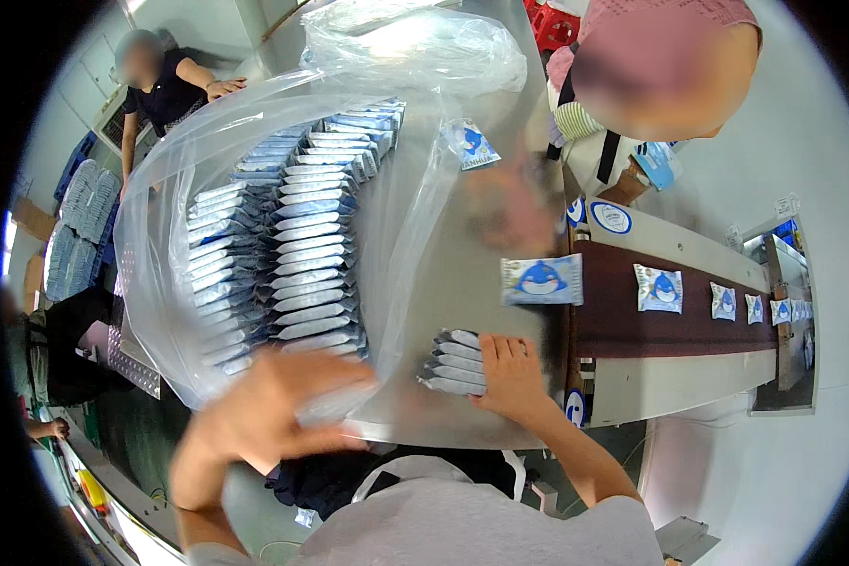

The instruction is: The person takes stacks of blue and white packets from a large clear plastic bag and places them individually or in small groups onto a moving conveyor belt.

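My left hand (278,401), smeared by motion, is at the near edge of a large clear plastic bag (146,255). Its thumb and fingers are apart, with nothing visible held between them. Inside the bag, small flat packets (311,250) in white and blue stand on edge in two long rows. On the metal table to the right, my right hand (514,377) closes on the right side of a short row of similar packets (456,363), thumb at the near end and fingers at the far end. Beyond this hand lies a single packet (541,281) with a blue whale picture.
A brown conveyor belt (613,325) at the right carries spaced packets (659,289). Another packet (474,143) lies farther up the metal table (443,274). A co-worker in a pink cap (670,19) leans in at the far right; another person (165,90) stands far left.
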Available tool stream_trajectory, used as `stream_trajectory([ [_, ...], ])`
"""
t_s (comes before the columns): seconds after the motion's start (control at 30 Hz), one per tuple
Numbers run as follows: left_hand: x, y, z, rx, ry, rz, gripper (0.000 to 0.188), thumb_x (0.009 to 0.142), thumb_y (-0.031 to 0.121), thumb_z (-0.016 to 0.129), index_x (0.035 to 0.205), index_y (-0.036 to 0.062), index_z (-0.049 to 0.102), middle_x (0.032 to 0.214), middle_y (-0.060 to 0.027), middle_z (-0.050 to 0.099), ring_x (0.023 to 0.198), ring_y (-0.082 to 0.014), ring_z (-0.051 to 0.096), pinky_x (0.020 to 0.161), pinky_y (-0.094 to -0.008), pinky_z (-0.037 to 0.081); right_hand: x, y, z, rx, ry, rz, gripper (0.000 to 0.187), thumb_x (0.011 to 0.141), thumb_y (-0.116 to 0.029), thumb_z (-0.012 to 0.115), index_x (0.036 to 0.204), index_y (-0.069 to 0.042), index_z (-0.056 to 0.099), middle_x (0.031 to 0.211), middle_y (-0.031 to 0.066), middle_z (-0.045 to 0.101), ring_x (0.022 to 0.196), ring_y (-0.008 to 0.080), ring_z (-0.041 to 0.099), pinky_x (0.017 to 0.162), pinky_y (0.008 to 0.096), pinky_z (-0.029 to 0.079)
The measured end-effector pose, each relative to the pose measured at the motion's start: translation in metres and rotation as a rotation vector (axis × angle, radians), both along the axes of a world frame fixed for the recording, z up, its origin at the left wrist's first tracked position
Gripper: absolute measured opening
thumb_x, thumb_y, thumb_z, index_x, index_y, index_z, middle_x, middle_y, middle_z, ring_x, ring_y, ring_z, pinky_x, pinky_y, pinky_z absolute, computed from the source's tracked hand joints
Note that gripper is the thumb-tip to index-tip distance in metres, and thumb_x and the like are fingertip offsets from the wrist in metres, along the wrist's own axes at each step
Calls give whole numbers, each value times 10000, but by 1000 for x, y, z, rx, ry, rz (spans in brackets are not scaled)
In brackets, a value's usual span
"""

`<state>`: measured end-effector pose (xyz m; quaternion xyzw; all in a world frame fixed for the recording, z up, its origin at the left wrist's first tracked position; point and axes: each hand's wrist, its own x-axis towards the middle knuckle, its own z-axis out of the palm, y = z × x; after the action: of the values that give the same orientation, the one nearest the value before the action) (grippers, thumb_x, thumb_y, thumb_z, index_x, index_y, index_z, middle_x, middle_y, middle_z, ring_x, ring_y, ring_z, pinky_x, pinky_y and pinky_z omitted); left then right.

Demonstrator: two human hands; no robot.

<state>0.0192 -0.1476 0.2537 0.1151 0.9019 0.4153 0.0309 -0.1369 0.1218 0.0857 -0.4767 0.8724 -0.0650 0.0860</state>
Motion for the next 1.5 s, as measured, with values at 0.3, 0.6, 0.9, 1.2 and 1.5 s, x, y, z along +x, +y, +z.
stream_trajectory([
  [0.3,-142,-199,-10,-1781,-56,571,1026,686,259,778,1494,164,152,1449,-221,313,1235,-377,431,909,-427,454,-41,-38,126,-119,-460,11,897,499,-389,828,1222,-6,459,1010,194,591,960,367,577,878,427,429],
  [0.6,-155,-263,46,-1440,105,827,136,707,3,636,827,49,682,889,-134,684,829,-293,686,682,-375,553,-128,-282,123,-331,-41,107,822,559,-351,816,1198,2,438,1013,212,624,938,365,612,838,428,458],
  [0.9,-160,-258,58,-1432,116,645,85,672,61,681,755,44,673,746,-122,669,704,-278,688,548,-347,545,-60,-521,29,-145,331,333,942,576,-504,783,1294,7,451,1171,197,569,1098,315,537,959,514,365],
  [1.2,-132,-239,68,-1163,277,573,294,718,196,717,947,34,632,911,-131,633,838,-295,651,697,-403,530,-47,-511,28,-130,-45,413,1058,774,-778,397,1435,29,220,1497,231,215,1382,385,216,1020,703,142],
  [1.5,4,-70,61,-441,344,86,484,756,241,707,1152,6,557,1100,-143,599,967,-311,597,837,-392,478,-53,-270,61,-822,-104,300,297,825,-261,644,1022,-41,611,1125,115,595,1073,325,546,934,437,416],
])
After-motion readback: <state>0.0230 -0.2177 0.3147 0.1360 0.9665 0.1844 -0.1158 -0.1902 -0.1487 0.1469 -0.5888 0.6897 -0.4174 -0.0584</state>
